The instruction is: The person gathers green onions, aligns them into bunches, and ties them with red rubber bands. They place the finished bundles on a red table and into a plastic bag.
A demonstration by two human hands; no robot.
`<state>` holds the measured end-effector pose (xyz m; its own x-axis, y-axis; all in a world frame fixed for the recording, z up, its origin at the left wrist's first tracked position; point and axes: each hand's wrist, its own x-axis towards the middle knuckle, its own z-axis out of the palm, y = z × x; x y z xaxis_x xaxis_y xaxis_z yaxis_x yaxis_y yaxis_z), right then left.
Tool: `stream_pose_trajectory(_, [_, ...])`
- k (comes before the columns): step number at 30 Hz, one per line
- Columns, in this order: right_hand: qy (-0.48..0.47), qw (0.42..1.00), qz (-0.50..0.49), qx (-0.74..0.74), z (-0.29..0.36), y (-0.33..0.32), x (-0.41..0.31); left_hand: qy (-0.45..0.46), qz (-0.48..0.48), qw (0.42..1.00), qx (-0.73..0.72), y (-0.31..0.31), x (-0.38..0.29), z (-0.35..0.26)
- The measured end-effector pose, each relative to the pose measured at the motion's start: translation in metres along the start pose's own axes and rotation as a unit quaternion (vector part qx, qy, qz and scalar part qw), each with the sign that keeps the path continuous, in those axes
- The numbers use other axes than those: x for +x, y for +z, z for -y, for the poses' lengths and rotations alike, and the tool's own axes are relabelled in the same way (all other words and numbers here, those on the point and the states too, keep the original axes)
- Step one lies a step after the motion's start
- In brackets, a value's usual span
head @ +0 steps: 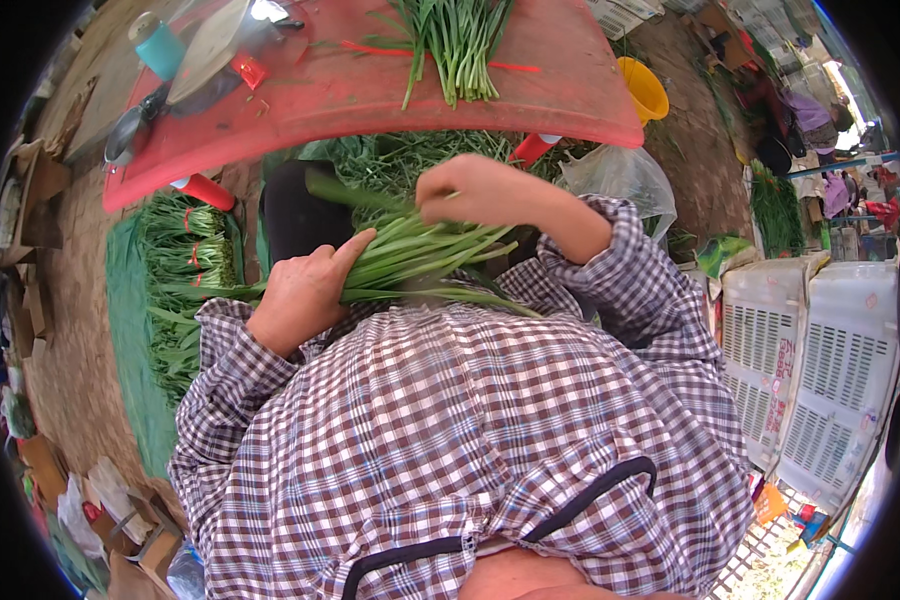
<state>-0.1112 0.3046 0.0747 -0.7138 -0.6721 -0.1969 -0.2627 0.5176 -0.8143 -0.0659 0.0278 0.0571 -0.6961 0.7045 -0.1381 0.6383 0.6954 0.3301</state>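
My left hand point(304, 292) is closed around a bunch of long green leafy stalks point(420, 259) that lies across my lap, its pale ends towards the right. My right hand point(469, 191) is bent just above the bunch, the fingers curled; whether it grips a stalk is hidden. A blurred green leaf point(345, 191) shows between the hands. On the red table point(330, 101) in front lies another bunch of green stalks point(465, 52), across a red tie strip point(521, 68).
Bundles with red ties point(208, 255) lie on green sheeting point(127, 322) at the left. Loose greens point(450, 146) are heaped under the table. A teal bottle point(157, 49) and a metal cup point(127, 136) are at its left. A yellow bucket point(645, 90) and white plastic crates point(832, 360) are at the right. People are in the background.
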Motion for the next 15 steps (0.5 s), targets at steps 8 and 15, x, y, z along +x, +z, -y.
stream_pose_trajectory(8, [0.081,0.926,-0.204,0.308,-0.044,-0.057,-0.066,0.004,-0.053,0.998,0.019,0.004,-0.011,0.005])
stream_pose_trajectory(15, [0.034,0.984,-0.148,-0.094,-0.05,-0.036,-0.052,0.036,-0.093,0.995,0.018,0.005,-0.001,0.006])
